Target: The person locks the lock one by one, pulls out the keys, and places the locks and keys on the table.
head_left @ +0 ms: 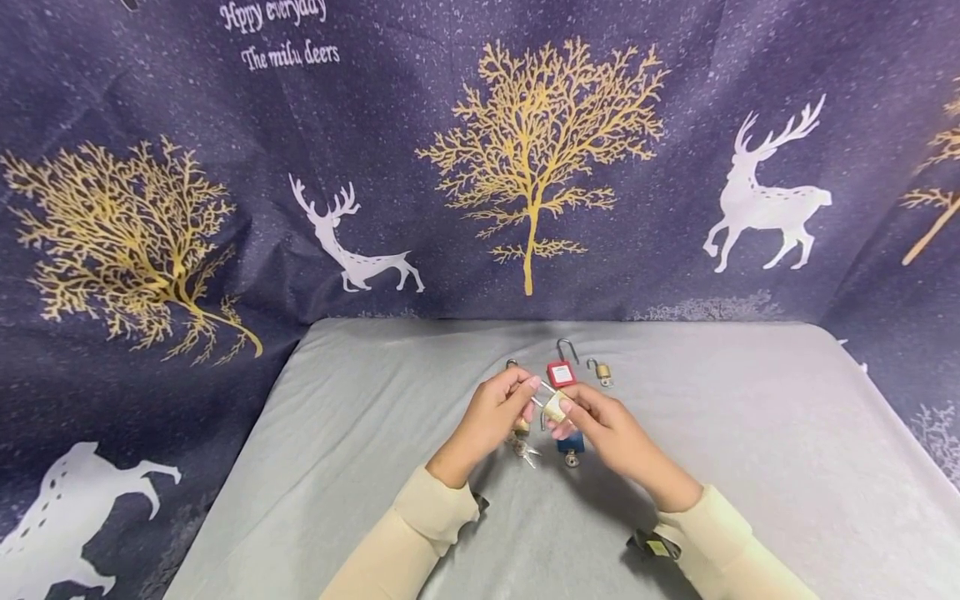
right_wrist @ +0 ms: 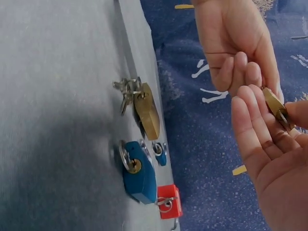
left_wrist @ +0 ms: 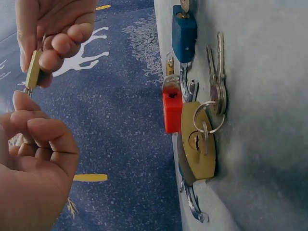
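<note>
In the head view, your left hand [head_left: 491, 414] pinches the shackle [head_left: 548, 387] of a small brass padlock [head_left: 555, 407] above the table [head_left: 337, 417] while your right hand [head_left: 611, 425] grips its body. Your left wrist view shows another brass padlock [left_wrist: 195, 161] with keys [left_wrist: 219, 94]; your right wrist view, a blue padlock [right_wrist: 142, 184] near a red padlock [right_wrist: 168, 191].

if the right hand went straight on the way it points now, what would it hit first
Probably the left hand, which pinches the shackle of the brass padlock that the right hand holds, though exact depth is hard to judge.
</note>
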### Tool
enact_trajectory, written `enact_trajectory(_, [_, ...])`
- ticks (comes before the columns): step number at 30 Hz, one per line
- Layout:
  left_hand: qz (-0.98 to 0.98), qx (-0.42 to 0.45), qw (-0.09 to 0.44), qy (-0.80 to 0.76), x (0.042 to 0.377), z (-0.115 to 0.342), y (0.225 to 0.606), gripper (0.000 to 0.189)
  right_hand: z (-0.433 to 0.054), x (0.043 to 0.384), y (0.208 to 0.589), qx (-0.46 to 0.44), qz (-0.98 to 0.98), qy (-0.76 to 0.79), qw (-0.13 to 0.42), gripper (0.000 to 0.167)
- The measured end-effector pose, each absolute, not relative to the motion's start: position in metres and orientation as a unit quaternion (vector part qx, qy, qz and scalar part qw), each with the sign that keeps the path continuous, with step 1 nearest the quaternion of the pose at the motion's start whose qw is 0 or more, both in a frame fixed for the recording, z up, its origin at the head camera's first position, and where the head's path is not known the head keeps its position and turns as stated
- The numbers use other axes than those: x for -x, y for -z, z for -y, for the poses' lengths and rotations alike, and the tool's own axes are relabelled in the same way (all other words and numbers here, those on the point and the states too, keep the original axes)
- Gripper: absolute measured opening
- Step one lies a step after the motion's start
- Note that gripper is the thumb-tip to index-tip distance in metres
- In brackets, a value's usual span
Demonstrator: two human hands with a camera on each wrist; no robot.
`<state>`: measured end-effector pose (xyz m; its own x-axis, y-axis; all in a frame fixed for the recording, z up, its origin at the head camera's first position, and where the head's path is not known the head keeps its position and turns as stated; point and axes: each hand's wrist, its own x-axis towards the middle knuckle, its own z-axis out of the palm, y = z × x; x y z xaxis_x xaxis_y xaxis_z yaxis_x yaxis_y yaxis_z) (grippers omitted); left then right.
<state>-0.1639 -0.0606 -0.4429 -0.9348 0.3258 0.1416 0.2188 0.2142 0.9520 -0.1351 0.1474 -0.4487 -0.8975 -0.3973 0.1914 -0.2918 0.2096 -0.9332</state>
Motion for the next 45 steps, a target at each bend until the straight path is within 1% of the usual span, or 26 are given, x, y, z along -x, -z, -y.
enact_trajectory(4, [-0.801,-0.195,0.025,-0.566,0.164,0.061,0.442,0.035,-0.148,0.134,0.445,0.211,-0.776,0.592,0.057,0.026])
enact_trajectory(9, [-0.809,-0.198,0.011,-0.554,0.161,0.059,0.441,0.041,-0.149,0.134,0.445,0.211,-0.773,0.595,0.065,0.026])
enact_trajectory(19, [-0.794,-0.182,-0.006,-0.58,0.156,0.051,0.447,0.043,-0.146,0.132,0.444,0.198,-0.761,0.615,0.058,0.028])
enact_trajectory(30, [-0.779,-0.189,-0.01,-0.597,0.152,0.045,0.449,0.036,-0.144,0.13,0.443,0.196,-0.757,0.621,0.055,0.027])
enact_trajectory(35, [-0.767,-0.169,0.0,-0.619,0.152,0.045,0.445,0.033,-0.141,0.127,0.441,0.184,-0.757,0.625,0.053,0.027])
enact_trajectory(41, [-0.749,-0.144,-0.005,-0.647,0.15,0.043,0.441,0.03,-0.14,0.126,0.438,0.185,-0.754,0.628,0.048,0.026])
enact_trajectory(45, [-0.732,-0.129,-0.003,-0.669,0.151,0.043,0.44,0.029,-0.14,0.127,0.44,0.198,-0.739,0.642,0.049,0.03])
